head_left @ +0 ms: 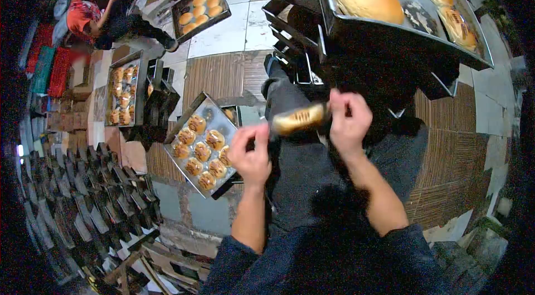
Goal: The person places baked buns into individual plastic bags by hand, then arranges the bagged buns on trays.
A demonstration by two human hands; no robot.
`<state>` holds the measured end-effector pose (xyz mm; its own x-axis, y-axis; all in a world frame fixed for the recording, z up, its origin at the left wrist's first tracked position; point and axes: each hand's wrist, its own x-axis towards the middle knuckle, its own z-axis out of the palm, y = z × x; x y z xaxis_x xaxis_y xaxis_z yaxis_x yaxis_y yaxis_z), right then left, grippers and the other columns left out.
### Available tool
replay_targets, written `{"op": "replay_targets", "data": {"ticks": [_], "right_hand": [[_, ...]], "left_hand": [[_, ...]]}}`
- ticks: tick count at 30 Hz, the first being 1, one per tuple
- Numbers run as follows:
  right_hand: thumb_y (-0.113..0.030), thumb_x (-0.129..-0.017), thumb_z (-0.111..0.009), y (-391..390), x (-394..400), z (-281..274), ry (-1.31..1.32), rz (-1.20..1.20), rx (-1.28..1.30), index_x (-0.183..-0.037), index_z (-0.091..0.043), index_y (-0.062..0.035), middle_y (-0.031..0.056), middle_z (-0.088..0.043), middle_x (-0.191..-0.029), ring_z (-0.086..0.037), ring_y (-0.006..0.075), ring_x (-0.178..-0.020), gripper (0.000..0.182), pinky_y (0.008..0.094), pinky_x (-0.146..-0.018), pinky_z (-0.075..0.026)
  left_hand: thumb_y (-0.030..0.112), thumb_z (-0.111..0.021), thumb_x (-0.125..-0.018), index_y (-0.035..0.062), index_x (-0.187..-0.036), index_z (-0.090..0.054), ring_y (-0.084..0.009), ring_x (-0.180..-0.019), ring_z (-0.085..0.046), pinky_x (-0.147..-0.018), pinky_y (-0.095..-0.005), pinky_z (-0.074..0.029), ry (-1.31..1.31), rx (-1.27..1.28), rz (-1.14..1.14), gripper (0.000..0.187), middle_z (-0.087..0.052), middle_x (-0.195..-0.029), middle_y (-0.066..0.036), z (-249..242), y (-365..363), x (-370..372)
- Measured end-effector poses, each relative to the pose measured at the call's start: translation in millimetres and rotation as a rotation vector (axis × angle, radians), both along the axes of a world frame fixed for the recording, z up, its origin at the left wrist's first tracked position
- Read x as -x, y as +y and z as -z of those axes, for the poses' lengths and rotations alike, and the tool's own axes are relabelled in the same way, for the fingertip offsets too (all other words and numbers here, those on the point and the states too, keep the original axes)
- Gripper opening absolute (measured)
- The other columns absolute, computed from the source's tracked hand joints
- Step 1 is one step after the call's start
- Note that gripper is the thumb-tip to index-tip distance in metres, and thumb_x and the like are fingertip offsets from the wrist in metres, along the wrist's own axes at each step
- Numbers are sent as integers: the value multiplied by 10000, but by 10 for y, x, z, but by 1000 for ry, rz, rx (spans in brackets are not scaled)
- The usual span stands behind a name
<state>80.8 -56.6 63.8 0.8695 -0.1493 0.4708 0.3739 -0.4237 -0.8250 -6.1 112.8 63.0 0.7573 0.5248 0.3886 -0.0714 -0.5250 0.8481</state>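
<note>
A golden bun with dark marks on top (301,119) hangs between my two hands, smeared by motion. It seems to be in a clear plastic bag, though the film itself hardly shows. My left hand (250,153) pinches one end, thumb against fingers. On the other side, my right hand (349,119) pinches the opposite end. Just left of my left hand, a metal tray (184,169) holds several shiny buns that look bagged. At the upper right stands a large, deep tray (390,26) with bare golden buns, one of them marked dark on top.
More stacked trays (292,44) stand below the large one. A tray of buns (174,16) and another tray (137,111) lie farther off on the tiled floor. A person in a red top (81,16) sits upper left, near crates (43,69). Stacked dark wood (83,200) fills the lower left.
</note>
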Motion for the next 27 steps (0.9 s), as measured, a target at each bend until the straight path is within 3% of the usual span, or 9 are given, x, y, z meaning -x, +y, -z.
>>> {"op": "replay_targets", "data": {"ticks": [3, 7, 11, 13, 16, 18, 20, 24, 27], "right_hand": [[-126, -918, -603, -110, 605, 258, 298, -108, -167, -627, -537, -27, 18, -424, -586, -388, 94, -502, 314, 272, -459, -299], [-196, -924, -577, -312, 1340, 1111, 635, -196, -283, -619, -533, -9, 115, -416, -506, -417, 188, -466, 360, 348, -458, -326], [-146, -859, -649, -563, 922, 108, 440, -157, 203, -608, -585, -24, 99, -437, -517, -438, 225, -462, 286, 375, -457, -326], [-145, -775, -743, -517, 684, -298, 249, -327, 201, -777, -692, -59, 84, -620, -714, -594, 224, -661, 99, 380, -676, -442], [-170, -689, -786, -234, 575, -467, 31, -679, 394, -1114, -668, -94, 86, -668, -1132, -622, 243, -1067, 447, 498, -1031, -360], [-172, -678, -776, -97, 532, -346, 125, -688, 638, -1224, -596, -68, 105, -638, -1195, -603, 275, -1104, 584, 519, -1024, -378], [-181, -679, -781, -215, 379, -526, 368, -809, 357, -1242, -573, -39, 135, -658, -1137, -634, 325, -1022, 616, 431, -941, -472], [-275, -759, -778, -777, 183, -1289, 426, -651, -130, -1282, -511, 28, 130, -663, -1076, -670, 223, -888, 661, 335, -846, -520], [-200, -822, -685, -1134, -130, -1856, 194, -415, -614, -1218, -476, -18, 90, -609, -1067, -601, 155, -962, 484, 277, -853, -484]], "left_hand": [[48, -691, -841, -30, -835, -677, -120, -697, -580, -674, -267, -469, 150, 298, 75, 79, -670, -781, -76, 23, -8, 510], [41, -696, -813, -32, -824, -671, -208, -710, -635, -694, -311, -501, 308, 4, 70, 77, -662, -776, -130, 147, -170, 1076], [52, -683, -835, -29, -832, -663, -188, -702, -648, -656, -309, -514, 225, -14, 37, 84, -665, -783, -120, -108, -205, 1099], [103, -655, -889, -23, -829, -654, -111, -591, -598, -548, -248, -490, 261, 159, -23, 139, -644, -719, -58, -404, -203, 875], [155, -665, -900, -5, -844, -665, -49, -530, -513, -473, -208, -405, 297, 398, 61, 169, -588, -651, 10, -474, -65, 483], [199, -654, -912, 9, -860, -681, -42, -517, -466, -447, -208, -348, 402, 324, 137, 199, -562, -650, 32, -425, 73, 340], [266, -582, -952, 43, -1019, -664, 4, -502, -355, -433, -172, -261, 408, 597, 142, 247, -472, -649, 80, -415, 152, 265], [249, -512, -963, 61, -1089, -601, 18, -540, -302, -438, -155, -202, 207, 649, 152, 243, -401, -692, 87, -133, 235, 183], [207, -575, -925, 21, -1001, -620, -78, -658, -487, -602, -210, -407, 297, 507, 186, 206, -523, -777, 37, 8, -37, 52]]}}
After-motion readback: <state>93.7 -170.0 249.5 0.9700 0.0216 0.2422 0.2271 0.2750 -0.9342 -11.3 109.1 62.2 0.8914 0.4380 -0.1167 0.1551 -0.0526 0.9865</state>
